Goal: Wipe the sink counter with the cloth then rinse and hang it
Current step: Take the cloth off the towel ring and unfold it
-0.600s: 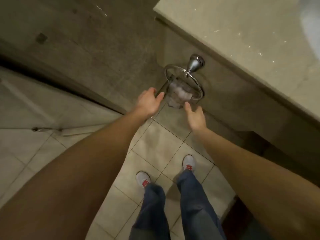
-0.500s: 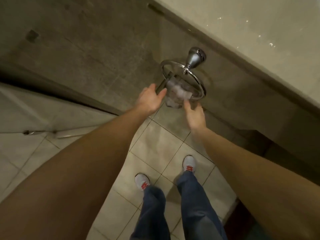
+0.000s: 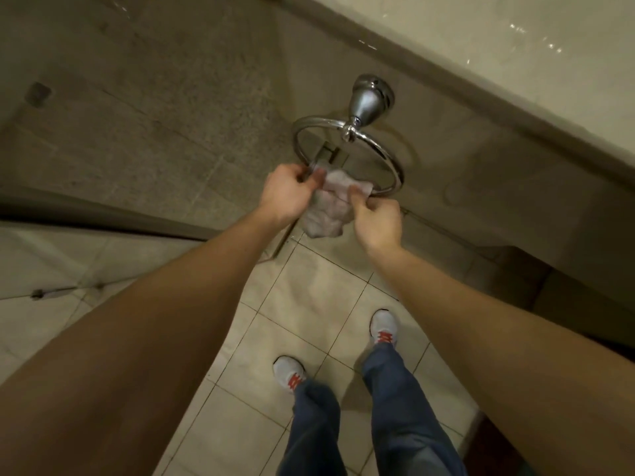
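I hold the cloth point(image 3: 326, 214) between my two hands, right at the bottom of the chrome towel ring point(image 3: 348, 131) that is fixed to the side of the vanity below the counter point(image 3: 481, 39). My left hand point(image 3: 287, 195) is curled at the cloth's upper left corner, thumb and fingers pinching it just where the ring's lower left arc disappears behind my knuckles. My right hand point(image 3: 378, 218) pinches the cloth's upper right edge, thumb on top, close against the ring's lower right arc. The hands sit near each other, with only the bunched cloth between them.

The cloth is pale, crumpled and wrinkled. Its upper part covers the lowest stretch of the ring, and the rest hangs down in a loose wad below my fingers, clear of the floor point(image 3: 309, 304). I cannot tell whether it is threaded through the ring or only held against it.

Both my forearms reach forward from the bottom corners of the view. Far beneath the cloth, my feet in light shoes point(image 3: 384, 326) stand on the beige floor, below the legs of my blue jeans point(image 3: 395, 407).
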